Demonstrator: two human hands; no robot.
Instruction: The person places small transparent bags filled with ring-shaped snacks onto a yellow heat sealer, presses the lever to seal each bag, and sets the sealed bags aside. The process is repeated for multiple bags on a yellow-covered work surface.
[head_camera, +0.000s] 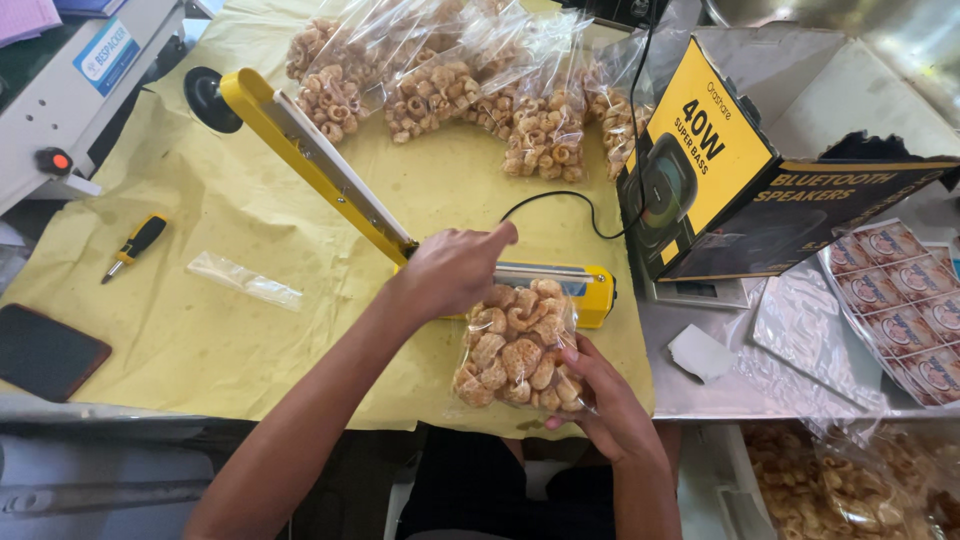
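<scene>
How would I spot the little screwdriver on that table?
Start at the yellow paper sheet covering the table and go to its left edge. The screwdriver lies there alone, above the dark phone. Its black-and-yellow handle and thin metal tip set it apart from the clear empty bag nearby.

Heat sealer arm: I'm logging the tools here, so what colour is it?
Yellow; the heat sealer arm shows best in the head view.
</scene>
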